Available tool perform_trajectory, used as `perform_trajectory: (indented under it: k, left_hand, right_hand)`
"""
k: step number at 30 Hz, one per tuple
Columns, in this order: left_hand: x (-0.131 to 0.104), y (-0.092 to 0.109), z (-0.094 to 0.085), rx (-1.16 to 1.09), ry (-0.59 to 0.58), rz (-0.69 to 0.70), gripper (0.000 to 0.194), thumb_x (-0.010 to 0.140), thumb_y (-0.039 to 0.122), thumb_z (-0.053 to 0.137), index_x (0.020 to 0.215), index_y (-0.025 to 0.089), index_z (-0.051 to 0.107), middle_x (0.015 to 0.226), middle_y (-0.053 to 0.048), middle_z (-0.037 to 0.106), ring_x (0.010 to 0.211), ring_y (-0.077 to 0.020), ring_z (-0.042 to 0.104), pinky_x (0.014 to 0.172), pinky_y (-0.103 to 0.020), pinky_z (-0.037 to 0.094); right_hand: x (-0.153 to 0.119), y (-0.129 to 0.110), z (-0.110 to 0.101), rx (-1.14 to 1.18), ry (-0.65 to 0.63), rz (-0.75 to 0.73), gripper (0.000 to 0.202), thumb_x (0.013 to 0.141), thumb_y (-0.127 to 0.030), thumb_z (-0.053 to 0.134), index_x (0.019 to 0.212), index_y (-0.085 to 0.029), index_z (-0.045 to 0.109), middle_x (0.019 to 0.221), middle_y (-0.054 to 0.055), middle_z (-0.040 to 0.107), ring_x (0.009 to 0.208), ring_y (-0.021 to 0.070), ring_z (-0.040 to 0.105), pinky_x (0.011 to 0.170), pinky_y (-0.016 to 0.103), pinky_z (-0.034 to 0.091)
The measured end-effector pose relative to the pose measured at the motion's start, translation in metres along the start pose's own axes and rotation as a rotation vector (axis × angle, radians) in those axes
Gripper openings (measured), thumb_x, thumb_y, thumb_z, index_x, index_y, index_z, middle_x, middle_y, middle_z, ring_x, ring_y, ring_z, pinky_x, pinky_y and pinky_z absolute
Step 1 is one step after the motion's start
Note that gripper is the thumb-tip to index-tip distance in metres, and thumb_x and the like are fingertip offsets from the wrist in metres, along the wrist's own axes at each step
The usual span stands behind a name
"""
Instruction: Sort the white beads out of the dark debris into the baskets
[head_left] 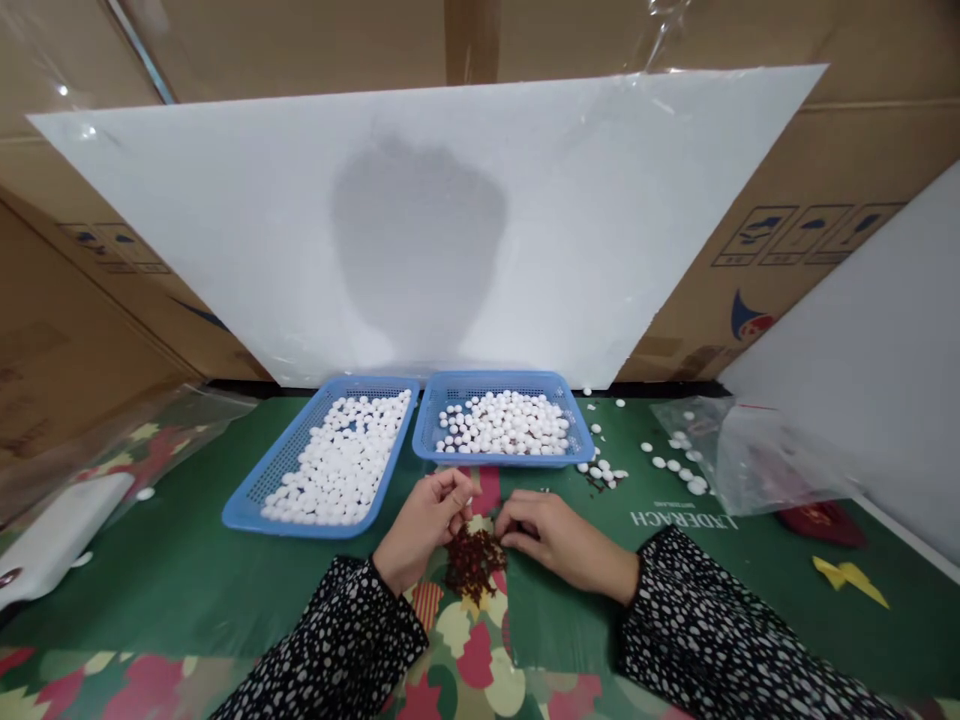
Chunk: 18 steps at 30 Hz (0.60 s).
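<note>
My left hand (pixel 429 522) is raised over the near side of a small heap of dark red-brown bits (pixel 474 562), its thumb and fingers pinched together. A speck of white shows by its fingertips, too small to name. On the heap's right side, my right hand (pixel 559 538) rests with fingers curled and closed at the edge of the bits; anything between them is hidden. Beyond the hands stands a blue basket (pixel 499 461) of round white balls (pixel 510 425). To its left, a longer blue basket (pixel 241 512) holds many more white balls (pixel 330 470).
Loose white pieces lie right of the baskets, near a clear plastic bag (pixel 757 455). Yellow scraps (pixel 849 580) are at far right, a white handled object (pixel 64 530) at far left. Behind stand a white board (pixel 585 230) and cardboard boxes (pixel 862 160). A green patterned sheet (pixel 180 590) covers the table.
</note>
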<state>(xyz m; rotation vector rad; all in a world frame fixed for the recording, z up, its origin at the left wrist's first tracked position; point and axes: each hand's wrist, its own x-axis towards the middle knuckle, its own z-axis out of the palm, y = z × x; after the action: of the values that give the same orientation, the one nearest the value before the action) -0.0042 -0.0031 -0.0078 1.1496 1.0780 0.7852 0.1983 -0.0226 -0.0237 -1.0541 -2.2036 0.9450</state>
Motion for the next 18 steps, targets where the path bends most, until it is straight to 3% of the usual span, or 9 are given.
perform_trajectory:
  k: [8, 11, 18]
  left_hand:
    - [-0.0003, 0.0026, -0.0005, -0.087, -0.056, 0.003, 0.038, 0.08, 0.042, 0.066, 0.104, 0.012, 0.065, 0.067, 0.002, 0.049, 0.05, -0.005, 0.029, 0.043, -0.02, 0.017]
    - [0.0003, -0.0001, -0.0009, -0.063, -0.067, 0.026, 0.035, 0.08, 0.039, 0.068, 0.104, 0.013, 0.065, 0.068, 0.004, 0.048, 0.049, -0.0043, 0.025, 0.044, -0.021, 0.016]
    - [-0.0011, -0.0031, 0.004, -0.104, -0.129, 0.014, 0.025, 0.078, 0.037, 0.071, 0.084, 0.015, 0.059, 0.066, 0.005, 0.05, 0.05, -0.0054, 0.027, 0.043, -0.02, 0.014]
  right_hand:
    - [-0.0001, 0.0029, 0.0045, -0.107, -0.011, -0.012, 0.011, 0.083, -0.008, 0.065, 0.083, -0.018, 0.066, 0.083, 0.0, 0.058, 0.077, 0.0139, 0.056, 0.068, 0.024, 0.042]
    - [-0.0001, 0.0022, 0.001, -0.091, 0.022, -0.031, 0.013, 0.083, -0.007, 0.063, 0.081, -0.019, 0.065, 0.081, 0.0, 0.059, 0.072, 0.0129, 0.055, 0.065, 0.023, 0.041]
    - [0.0066, -0.0028, 0.0017, 0.048, 0.465, -0.008, 0.006, 0.09, -0.021, 0.06, 0.087, -0.02, 0.065, 0.081, 0.0, 0.066, 0.064, 0.0127, 0.053, 0.06, 0.024, 0.04]
